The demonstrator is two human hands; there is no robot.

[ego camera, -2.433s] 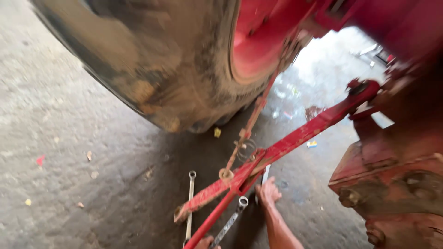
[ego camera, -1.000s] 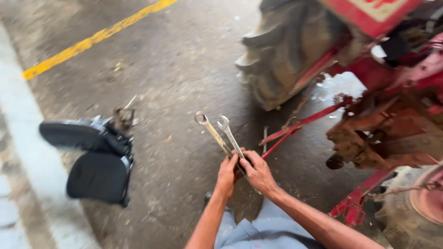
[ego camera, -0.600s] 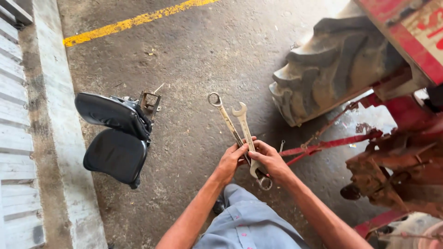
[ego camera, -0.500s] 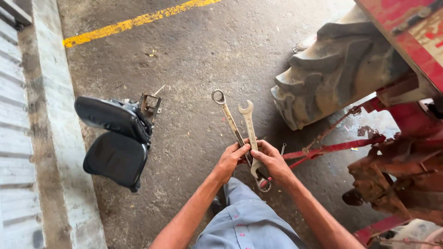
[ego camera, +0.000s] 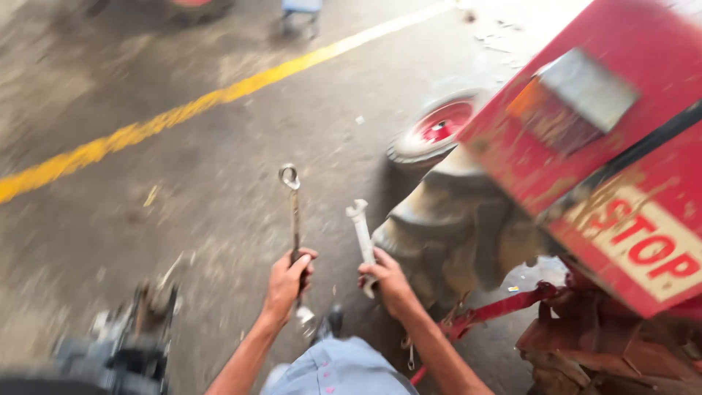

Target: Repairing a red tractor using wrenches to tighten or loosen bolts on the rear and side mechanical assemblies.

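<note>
My left hand (ego camera: 287, 281) grips a long metal wrench (ego camera: 293, 212) by its lower shaft, with the ring end pointing up and away from me. In my right hand (ego camera: 385, 278) is a second wrench (ego camera: 362, 235), held near its lower end with the open jaw end raised. Both wrenches stand roughly upright and apart, about a hand's width between them. My forearms reach up from the bottom of the head view, above my grey-blue clothing (ego camera: 338, 369).
A red tractor body (ego camera: 621, 183) with a large muddy tyre (ego camera: 453, 234) fills the right side. A smaller red-hubbed wheel (ego camera: 436, 129) lies behind it. Red linkage arms (ego camera: 504, 307) sit low right. A yellow floor line (ego camera: 183, 113) crosses the concrete. A dark seat part (ego camera: 124, 351) lies bottom left.
The view has swung up and right. The two wrenches, held crossed close together before, are now separated, one in each hand. The black seat has slid to the bottom left edge.
</note>
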